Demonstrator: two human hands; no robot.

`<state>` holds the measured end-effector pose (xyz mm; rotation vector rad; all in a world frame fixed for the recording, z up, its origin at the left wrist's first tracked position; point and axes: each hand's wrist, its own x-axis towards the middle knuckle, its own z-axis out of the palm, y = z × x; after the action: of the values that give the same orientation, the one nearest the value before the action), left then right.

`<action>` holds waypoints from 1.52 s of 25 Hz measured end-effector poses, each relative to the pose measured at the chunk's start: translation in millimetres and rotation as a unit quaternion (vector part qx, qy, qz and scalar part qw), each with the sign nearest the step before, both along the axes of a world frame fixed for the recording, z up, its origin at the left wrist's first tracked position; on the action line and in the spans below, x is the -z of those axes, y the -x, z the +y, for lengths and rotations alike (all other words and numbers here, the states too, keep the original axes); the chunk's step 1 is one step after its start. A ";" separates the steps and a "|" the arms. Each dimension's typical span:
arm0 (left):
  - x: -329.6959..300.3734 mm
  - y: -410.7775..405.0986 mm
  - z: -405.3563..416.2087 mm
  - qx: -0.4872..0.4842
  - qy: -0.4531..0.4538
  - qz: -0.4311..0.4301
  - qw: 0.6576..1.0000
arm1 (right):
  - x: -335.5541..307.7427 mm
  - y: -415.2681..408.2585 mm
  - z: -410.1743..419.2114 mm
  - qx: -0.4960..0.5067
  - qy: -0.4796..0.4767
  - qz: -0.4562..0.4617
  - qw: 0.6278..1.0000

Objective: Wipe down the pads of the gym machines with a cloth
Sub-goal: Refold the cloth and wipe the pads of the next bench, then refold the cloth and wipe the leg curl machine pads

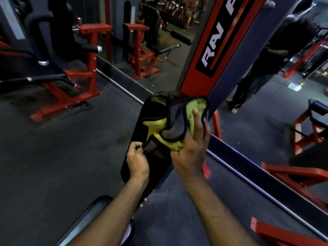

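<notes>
Both hands work one cloth (174, 122), a crumpled piece that is yellow-green on one face and grey on the other with a dark bound edge, bunched over the upper half of a long black pad (142, 151). The right hand (192, 148) comes in from the lower right with its forearm stretched forward; its back faces the camera, the fingers reach up along the cloth's right side, and the thumb side tucks into the folds, so it grips the bundle. The left hand (137, 159) sits lower and to the left, forearm angled up from the bottom edge, its fingers curled tight and pinching the cloth's lower corner just over the pad's surface. The pad itself slants from the lower middle up toward a tall red and grey upright (213, 55) bearing large white letters, and the cloth's top edge lies close against that post's base. Red-framed machines (85, 71) stand on the dark floor (53, 148) to the left, and a mirror (276, 89) to the right reflects more red frames.
</notes>
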<state>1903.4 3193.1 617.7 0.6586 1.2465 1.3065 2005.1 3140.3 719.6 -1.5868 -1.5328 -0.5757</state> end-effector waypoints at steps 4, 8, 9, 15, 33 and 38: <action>-41.2 -2.5 3.0 -0.055 0.036 -0.102 0.993 | -74.0 8.1 56.4 -0.017 0.217 -0.117 0.969; -83.4 9.1 12.7 -0.026 -0.025 -0.250 0.968 | -101.9 49.8 91.3 -0.067 0.285 -0.241 0.925; -94.1 19.5 10.7 -0.011 -0.033 -0.277 0.960 | -105.2 58.6 95.6 -0.094 0.292 -0.212 0.928; -99.9 115.1 -15.8 -0.118 -0.049 -0.330 0.935 | -58.4 141.6 94.1 -0.348 0.267 0.328 0.837; -110.5 528.9 -238.3 -0.264 -0.089 -0.006 0.960 | -13.4 452.5 -112.3 -0.410 0.413 0.779 0.233; -142.4 619.6 -265.4 -0.223 -0.116 0.078 0.965 | -28.2 515.4 -138.4 -0.479 0.464 0.709 0.229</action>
<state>1283.8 2927.8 760.0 0.6779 1.4363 1.8230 1489.7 3001.9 747.8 -0.5426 -0.6572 2.2835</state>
